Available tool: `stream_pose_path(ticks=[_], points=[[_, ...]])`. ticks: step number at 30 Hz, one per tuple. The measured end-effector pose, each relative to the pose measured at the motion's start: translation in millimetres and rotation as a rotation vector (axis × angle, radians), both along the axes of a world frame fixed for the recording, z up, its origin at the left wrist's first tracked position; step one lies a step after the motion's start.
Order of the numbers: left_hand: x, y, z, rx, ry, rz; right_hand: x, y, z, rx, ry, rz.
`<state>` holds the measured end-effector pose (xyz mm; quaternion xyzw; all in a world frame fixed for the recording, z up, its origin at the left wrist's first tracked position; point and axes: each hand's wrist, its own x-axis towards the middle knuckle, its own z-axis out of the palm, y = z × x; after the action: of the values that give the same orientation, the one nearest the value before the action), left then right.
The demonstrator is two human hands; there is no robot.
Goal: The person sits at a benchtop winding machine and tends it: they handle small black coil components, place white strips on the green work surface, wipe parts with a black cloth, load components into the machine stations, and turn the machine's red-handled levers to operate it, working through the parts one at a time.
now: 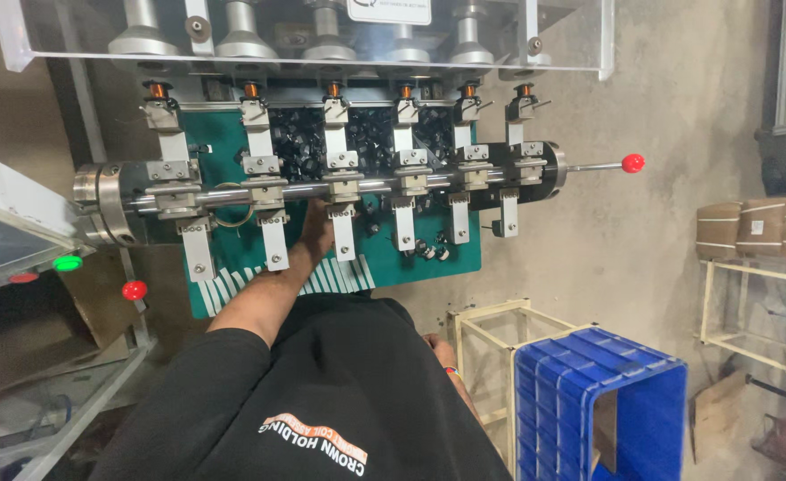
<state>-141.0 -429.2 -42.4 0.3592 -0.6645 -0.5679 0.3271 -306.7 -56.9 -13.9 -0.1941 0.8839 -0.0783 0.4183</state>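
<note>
A: What's nearest?
B: A black shirt [321, 401]. At twelve o'clock, the left hand [315, 230] reaches under the steel bar [321, 189], onto the green tray [428, 263].
A: Fingers?
B: Hidden; can't tell. Right hand [442, 352] barely shows.

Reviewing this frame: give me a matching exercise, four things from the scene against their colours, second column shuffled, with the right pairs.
Things:
1. Crate on the floor
2. Knob on the end of the machine's rod
3. Tray under the row of clamps
4. Lit button on the panel at the picture's left

Colours:
A. red
B. blue
C. bright green
D. dark teal green

Pairs: 1-B, 2-A, 3-D, 4-C.

One hand reaches over the tray, under the steel bar; which hand it is cannot be told.
</note>
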Motion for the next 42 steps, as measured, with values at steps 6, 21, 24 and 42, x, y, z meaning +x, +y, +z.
stream_pose_path(ticks=[6, 21, 24, 42], points=[[3.9, -6.1, -1.5, -0.397, -0.295, -0.133, 2.5, -5.3, 2.9, 0.057, 0.027, 0.024], [26.9, -15.1, -5.2, -0.816, -0.536, -0.246, 1.9, -18.3, 6.5, 0.114, 0.039, 0.086], [29.1, -16.9, -7.3, -0.813, -0.492, -0.221, 2.3, -19.5, 7.9, 0.081, -0.001, 0.042], [5.7, -20.9, 1.1, -0.306, -0.527, -0.104, 9.5, -14.3, 6.4, 0.058, -0.023, -0.001]])
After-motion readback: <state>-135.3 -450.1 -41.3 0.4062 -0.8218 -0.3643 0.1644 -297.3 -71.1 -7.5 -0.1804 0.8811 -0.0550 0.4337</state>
